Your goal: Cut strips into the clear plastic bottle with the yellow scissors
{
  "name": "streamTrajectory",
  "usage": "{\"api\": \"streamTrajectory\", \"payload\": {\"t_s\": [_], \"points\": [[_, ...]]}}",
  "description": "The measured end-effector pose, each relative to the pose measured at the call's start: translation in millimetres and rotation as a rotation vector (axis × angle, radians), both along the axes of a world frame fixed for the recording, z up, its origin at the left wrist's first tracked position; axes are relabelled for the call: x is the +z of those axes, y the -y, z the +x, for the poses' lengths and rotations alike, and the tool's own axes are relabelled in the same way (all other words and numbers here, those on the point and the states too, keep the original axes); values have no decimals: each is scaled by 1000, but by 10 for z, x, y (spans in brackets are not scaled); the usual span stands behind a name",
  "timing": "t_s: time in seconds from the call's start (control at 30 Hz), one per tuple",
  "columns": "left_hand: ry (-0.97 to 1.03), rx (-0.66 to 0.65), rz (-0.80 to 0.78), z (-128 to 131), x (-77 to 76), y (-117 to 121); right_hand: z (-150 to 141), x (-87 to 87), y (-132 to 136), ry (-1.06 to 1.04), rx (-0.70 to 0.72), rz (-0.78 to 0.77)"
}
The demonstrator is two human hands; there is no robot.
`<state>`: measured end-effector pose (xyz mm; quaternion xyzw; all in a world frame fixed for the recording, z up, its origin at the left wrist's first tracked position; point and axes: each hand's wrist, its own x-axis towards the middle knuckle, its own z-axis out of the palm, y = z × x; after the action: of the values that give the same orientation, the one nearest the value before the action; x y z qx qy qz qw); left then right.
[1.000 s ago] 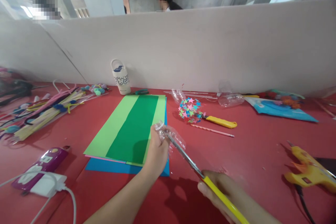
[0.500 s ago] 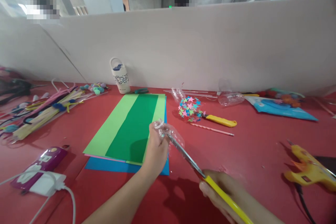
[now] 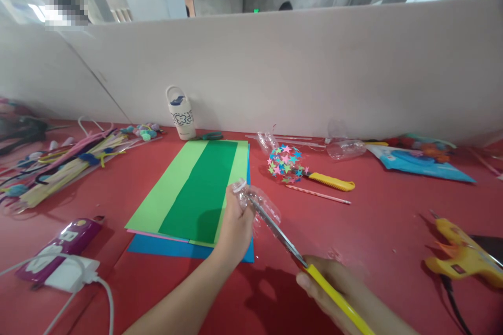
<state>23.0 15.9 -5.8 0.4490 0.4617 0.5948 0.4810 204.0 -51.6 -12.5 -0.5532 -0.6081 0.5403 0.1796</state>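
Observation:
My left hand [image 3: 237,220] is closed around a piece of clear plastic bottle [image 3: 267,204], with a whitish ring at its neck end by my thumb. In my right hand [image 3: 334,288] is a pair of scissors [image 3: 281,235] with yellow handles and long metal blades. The blades reach up and left, and their tips are at the plastic beside my left fingers. The blades look nearly together; whether plastic lies between them I cannot tell. Beneath and left of my left hand lie light green and dark green paper sheets [image 3: 198,188], over a blue sheet [image 3: 168,249].
Beyond my hands are a star-covered ball [image 3: 285,163], a yellow utility knife [image 3: 332,181] and a pink pencil [image 3: 318,194]. A yellow glue gun [image 3: 458,251] lies right. A tumbler [image 3: 182,118] stands by the partition [image 3: 275,73]. A purple power bank [image 3: 63,248] with cables lies left.
The bottle piece and my left hand have shifted slightly right, and the plastic has turned a little. My right hand keeps the scissors at it. A head behind the partition has sunk lower.

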Motion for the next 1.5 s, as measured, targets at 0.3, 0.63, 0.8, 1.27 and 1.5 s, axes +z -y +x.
{"api": "streamTrajectory", "payload": {"t_s": [0.3, 0.63, 0.8, 1.27, 1.5], "points": [[-105, -11, 44, -1, -6, 20, 5, -13, 22, -75, -25, -33], [-143, -15, 41, -8, -48, 19, -35, 51, 6, -77, -18, -36], [-117, -23, 48, -10, -45, 20, -45, 53, -1, -96, -34, -21], [-123, -59, 16, 12, -6, 34, -24, 43, 70, -74, -117, -114], [-125, -43, 46, 9, -33, 27, -58, 65, 61, -71, -115, -23]]}}
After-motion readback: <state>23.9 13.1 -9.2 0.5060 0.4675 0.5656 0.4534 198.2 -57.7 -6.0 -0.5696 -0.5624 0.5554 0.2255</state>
